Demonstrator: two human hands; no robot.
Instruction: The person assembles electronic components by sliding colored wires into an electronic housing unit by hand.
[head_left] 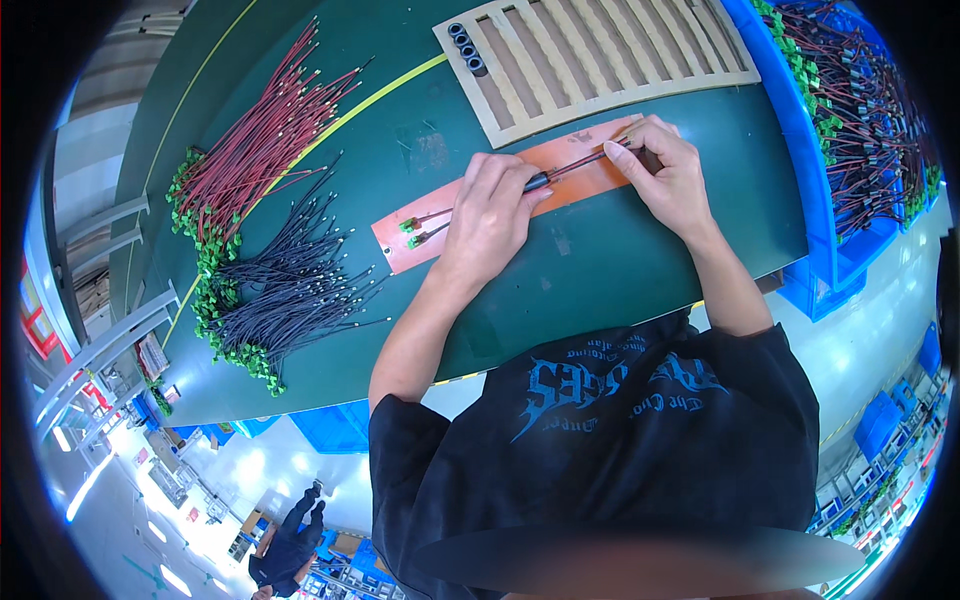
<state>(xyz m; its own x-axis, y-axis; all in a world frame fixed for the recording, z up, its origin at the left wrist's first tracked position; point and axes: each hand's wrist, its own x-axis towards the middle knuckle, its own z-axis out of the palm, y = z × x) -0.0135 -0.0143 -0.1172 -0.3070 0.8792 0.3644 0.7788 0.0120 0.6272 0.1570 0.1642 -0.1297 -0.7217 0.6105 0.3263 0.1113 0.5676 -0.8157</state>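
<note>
My left hand (488, 215) is closed around a red and a black wire and pinches a short black cylinder (538, 182) through which the wires seem to run. Two green connectors (412, 232) sit at the wires' left ends, past my left hand. My right hand (668, 175) pinches the far ends of the wires (580, 163) between thumb and fingers. Beneath both hands lies a long orange strip board (393, 250), slanted across the green table (600, 260). Part of the wires is hidden under my left hand.
Red wires (270, 130) and black wires (300, 265) with green connectors lie bundled at the left. A slotted wooden rack (510, 130), holding several black cylinders (466, 48), lies at the back. On the right, a blue bin (815, 200) holds many wired pieces. A person (288, 550) is in the distance.
</note>
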